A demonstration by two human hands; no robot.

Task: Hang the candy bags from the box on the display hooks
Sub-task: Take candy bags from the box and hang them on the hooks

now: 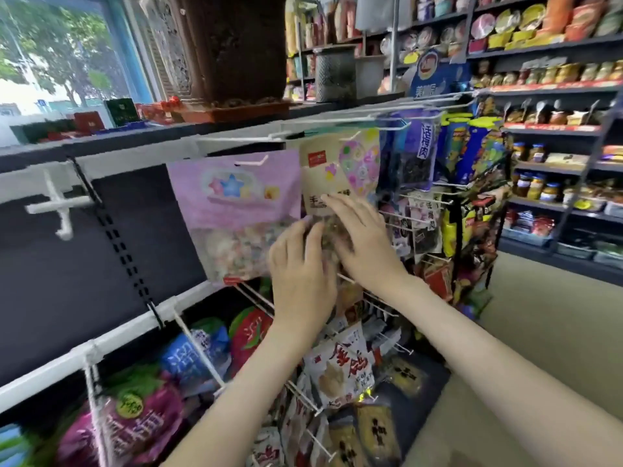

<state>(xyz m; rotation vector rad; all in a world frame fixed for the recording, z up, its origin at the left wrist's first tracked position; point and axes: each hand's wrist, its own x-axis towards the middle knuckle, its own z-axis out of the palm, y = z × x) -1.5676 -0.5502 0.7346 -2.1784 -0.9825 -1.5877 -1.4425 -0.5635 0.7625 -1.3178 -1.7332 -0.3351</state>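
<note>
A beige candy bag (332,170) with a pastel heart hangs from a white display hook (242,140) on the top rail. Left of it hangs a pink candy bag (232,210) with star pictures, on its own hook. My left hand (300,274) lies flat against the lower part of the beige bag, fingers straight. My right hand (360,241) rests on the same bag from the right, fingers stretched over its front. The lower half of the beige bag is hidden behind both hands. The box is out of view.
Dark snack bags (418,153) hang on hooks to the right. Several more bags (340,369) hang on lower white hooks. A bare white hook (64,207) sticks out at the left of the black back panel. Shop shelves (553,136) with jars stand at the right.
</note>
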